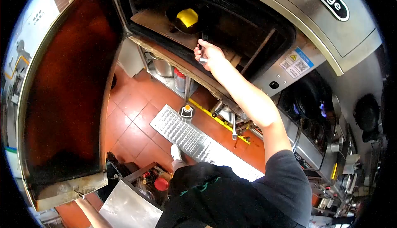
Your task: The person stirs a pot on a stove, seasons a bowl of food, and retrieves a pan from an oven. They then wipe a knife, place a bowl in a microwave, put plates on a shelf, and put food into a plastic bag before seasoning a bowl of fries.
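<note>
The right hand (211, 56) is closed around the handle (204, 36) of a dark pan (191, 28), the fingers curled and pressed together on it; a small shiny end of metal comes out below the fingers. The pan is inside the oven (235, 4), on a brown base plate (151, 22), and it contains a yellow piece (187, 17) with rather square form (what is under this piece, I cannot tell). The forearm reaches in across the front edge of the oven.

The left hand (79, 200) is at the lower edge of the oven door (64, 91), which is wide open. Only a small part of this hand is visible, so I cannot tell how the fingers hold.

Below the oven, a shelf bears a metal pot (163, 67), and beside it a container (180, 80) with a red top; the content of both is not clear to me. Lower, near the metal grate (180, 128), there is a container with an orange cap (187, 108). In front of the person, near the black clothing, a box-like holder (138, 173) has several small items in it, and a round red lid (161, 183) is seen among them. At the right side, blue flame (323, 109) shows on the stove (308, 124).
</note>
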`<state>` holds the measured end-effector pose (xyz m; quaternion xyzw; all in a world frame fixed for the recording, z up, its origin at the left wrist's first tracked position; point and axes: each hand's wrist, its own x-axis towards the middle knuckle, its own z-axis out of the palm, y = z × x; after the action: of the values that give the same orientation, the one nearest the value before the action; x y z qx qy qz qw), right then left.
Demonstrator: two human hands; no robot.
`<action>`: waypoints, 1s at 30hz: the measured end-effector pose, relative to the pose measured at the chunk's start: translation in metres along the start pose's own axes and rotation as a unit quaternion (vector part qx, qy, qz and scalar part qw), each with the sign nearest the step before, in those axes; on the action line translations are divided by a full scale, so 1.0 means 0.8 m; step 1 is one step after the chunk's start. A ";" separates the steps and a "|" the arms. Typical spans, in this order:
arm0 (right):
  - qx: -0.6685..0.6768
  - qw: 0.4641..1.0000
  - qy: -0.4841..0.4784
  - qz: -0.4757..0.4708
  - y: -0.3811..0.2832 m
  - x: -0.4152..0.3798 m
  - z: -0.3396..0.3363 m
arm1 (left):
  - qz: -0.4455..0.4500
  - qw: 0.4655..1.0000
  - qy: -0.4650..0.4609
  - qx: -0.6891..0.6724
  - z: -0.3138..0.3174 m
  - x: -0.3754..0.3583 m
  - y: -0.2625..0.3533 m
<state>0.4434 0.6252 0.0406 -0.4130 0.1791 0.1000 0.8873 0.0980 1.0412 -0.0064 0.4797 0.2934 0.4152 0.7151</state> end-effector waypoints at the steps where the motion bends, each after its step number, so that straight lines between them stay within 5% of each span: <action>1: 0.001 1.000 0.005 -0.004 -0.003 -0.001 -0.003 | -0.004 1.000 -0.003 0.000 0.001 0.001 -0.003; 4: -0.044 0.996 0.070 -0.029 -0.003 0.008 -0.009 | -0.010 1.000 -0.008 0.003 0.005 0.014 -0.008; 18: -0.091 0.993 0.074 -0.010 -0.037 0.089 0.018 | -0.041 0.999 0.008 0.017 0.015 0.070 -0.013; 30: -0.165 0.984 -0.041 0.048 -0.039 0.129 0.049 | -0.051 0.997 0.045 0.040 0.021 0.085 -0.015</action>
<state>0.5574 0.6385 0.0448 -0.5404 0.1430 0.1881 0.8075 0.1480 1.0909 -0.0127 0.4730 0.3662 0.3872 0.7016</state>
